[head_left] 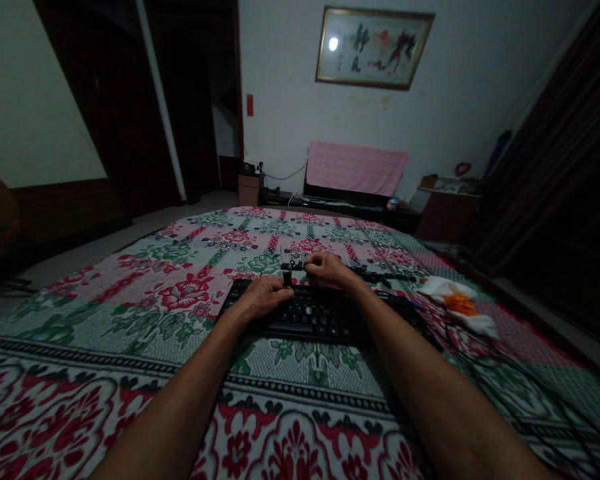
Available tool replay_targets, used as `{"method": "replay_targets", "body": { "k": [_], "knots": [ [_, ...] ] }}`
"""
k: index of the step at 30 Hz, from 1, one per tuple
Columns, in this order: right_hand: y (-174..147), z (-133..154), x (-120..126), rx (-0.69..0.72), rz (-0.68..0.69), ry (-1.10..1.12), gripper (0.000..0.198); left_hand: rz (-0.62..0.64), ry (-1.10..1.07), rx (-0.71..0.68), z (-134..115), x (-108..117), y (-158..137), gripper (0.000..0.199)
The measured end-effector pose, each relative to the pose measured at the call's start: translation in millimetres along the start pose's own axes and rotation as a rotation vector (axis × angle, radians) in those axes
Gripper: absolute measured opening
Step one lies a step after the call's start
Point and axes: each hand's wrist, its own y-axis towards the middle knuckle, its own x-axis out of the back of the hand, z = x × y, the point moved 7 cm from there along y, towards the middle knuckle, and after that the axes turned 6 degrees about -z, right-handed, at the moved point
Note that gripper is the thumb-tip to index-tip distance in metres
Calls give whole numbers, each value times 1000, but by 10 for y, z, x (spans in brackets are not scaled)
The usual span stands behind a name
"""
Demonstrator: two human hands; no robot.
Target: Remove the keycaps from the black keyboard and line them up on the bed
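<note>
A black keyboard [305,313] lies on the patterned cloth before me. Some of its upper area is covered by my hands. My left hand [267,297] rests on its upper left part, fingers curled, with a small upright black piece [287,277] at the thumb and fingertips; its kind is too dark to tell. Just beyond the keyboard's back edge, my right hand [329,268] pinches at small black keycaps [294,265] lying in a short row. Whatever sits between those fingertips is partly hidden. More loose black keycaps [393,277] trail off to the right, behind my right forearm.
A white and orange crumpled packet [460,303] lies right of the keyboard, with black cables [520,380] running towards the lower right. The flowered cloth [180,293] spreads over the whole surface. A pink towel [357,167] hangs over something by the far wall.
</note>
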Motion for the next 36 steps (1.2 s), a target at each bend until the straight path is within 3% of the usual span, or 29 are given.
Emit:
{"method": "replay_targets", "body": {
  "k": [5,10,18,20,23,27,33,36],
  "knots": [
    [-276,-55,0,-232,188,729,19,17,-23,23,40,-18,5,28],
    [-468,-36,-2,-320,228,876,23,-2,-52,46,46,0,-4,30],
    [-584,-94,-51,-307,236,748,19,-10,29,30,46,5,11,32],
    [-599,-61,-22,-267,222,625,16,-5,48,37,59,0,15,33],
    [-618,29,26,-178,211,433,27,17,35,37,65,-13,13,34],
    [-656,119,-9,-76,293,253,34,18,2,51,68,-6,3,35],
    [-717,202,-136,89,433,39,27,20,65,48,73,0,4,37],
    [-716,201,-159,105,414,-97,25,25,59,42,60,4,4,37]
  ]
}}
